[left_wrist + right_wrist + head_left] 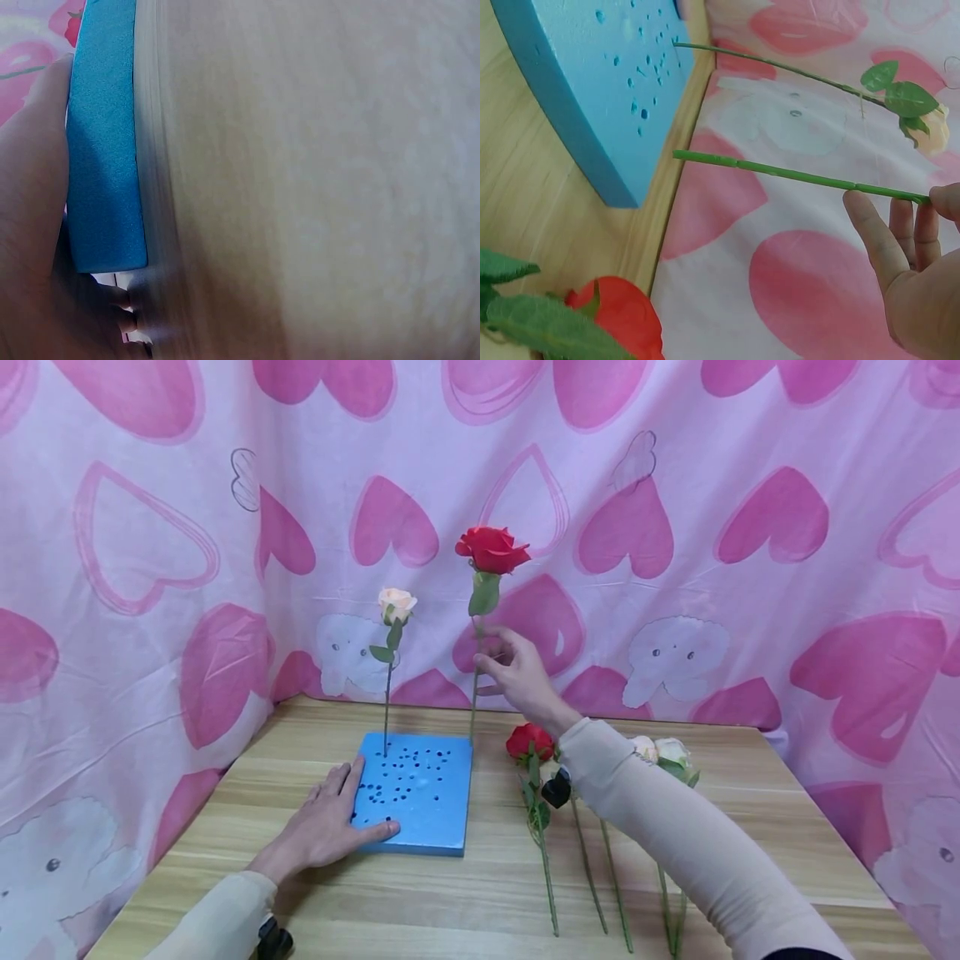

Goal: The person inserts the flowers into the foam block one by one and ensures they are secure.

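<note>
While the right hand pinches a long green stem between thumb and fingertips, the red rose on it stands nearly upright, its bloom above the hand. The stem's lower end hangs free beyond the far right corner of the blue board; the right wrist view shows it apart from the board. The left hand lies at the board's left side, its thumb extended over the top near the front edge and its fingers stretched along the side. A peach rose stands upright in the pitted board, toward the back left. On the wooden table, right of the board, lie a second red rose and white roses, partly hidden by the right forearm. Heart-printed cloth hangs behind.
</note>
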`<state>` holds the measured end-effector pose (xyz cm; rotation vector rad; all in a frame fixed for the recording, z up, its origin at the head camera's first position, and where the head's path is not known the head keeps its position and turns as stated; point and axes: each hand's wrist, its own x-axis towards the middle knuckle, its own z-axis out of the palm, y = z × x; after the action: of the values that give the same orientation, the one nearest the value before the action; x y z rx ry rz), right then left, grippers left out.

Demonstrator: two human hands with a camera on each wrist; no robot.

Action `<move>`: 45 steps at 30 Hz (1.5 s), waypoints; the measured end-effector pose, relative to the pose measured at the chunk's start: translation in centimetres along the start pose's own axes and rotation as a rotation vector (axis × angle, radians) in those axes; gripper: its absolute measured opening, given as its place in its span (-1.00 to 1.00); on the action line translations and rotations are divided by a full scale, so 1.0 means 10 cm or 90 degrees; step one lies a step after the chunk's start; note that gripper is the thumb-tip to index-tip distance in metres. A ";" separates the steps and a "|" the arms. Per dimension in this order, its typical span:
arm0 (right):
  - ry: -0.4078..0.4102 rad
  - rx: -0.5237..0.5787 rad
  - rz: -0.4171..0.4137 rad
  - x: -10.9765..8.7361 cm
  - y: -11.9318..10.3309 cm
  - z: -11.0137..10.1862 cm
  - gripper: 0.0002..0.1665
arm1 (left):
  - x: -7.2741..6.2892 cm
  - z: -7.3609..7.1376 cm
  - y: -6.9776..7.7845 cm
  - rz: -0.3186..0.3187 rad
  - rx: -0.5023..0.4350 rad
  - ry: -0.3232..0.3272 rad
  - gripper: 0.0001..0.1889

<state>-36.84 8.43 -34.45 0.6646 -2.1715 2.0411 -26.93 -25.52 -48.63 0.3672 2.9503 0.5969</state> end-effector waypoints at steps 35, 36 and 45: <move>0.003 -0.095 -0.033 0.21 0.25 0.64 -0.56 | 0.01 -0.01 -0.01 0.003 -0.008 0.003 0.44; 0.002 -0.100 -0.029 0.21 0.25 0.65 -0.57 | 0.01 -0.01 -0.02 0.004 -0.007 0.003 0.44; -0.002 -0.114 -0.017 0.23 0.29 0.74 -0.59 | 0.01 -0.01 -0.02 0.002 -0.005 0.006 0.45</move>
<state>-38.25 0.76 -37.07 0.6701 -2.2987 1.8055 -27.10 -25.70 -48.66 0.3683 2.9566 0.6111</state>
